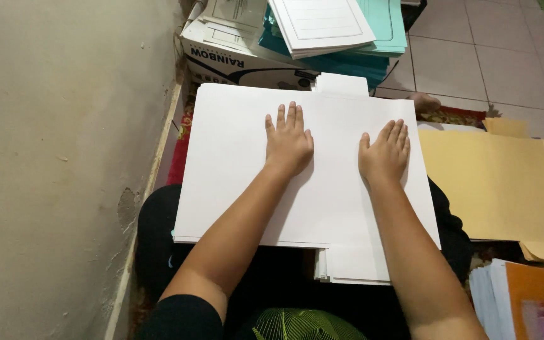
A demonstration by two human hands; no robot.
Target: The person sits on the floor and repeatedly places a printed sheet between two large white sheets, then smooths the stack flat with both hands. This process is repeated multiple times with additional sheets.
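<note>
Green-patterned black shirt (303,324) lowest; above, both hands lie flat on large white card folder (234,164) across lap. Left hand (289,141) and right hand (385,154) fingers slightly spread, pressing it flat. Yellow card folder (498,182) just right; teal folder stack (373,38) beyond.

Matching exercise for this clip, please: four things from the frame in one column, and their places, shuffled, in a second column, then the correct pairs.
Things:
1. large white paper sheet
2. yellow-tan card folder
3. stack of teal folders
4. orange card sheet

Places:
A. bottom right corner of the view
B. on top of the white cardboard box by the wall
C. on the lap, under the flat left hand and right hand
D. on the floor just right of the white sheet

Pairs: 1-C, 2-D, 3-B, 4-A
</note>
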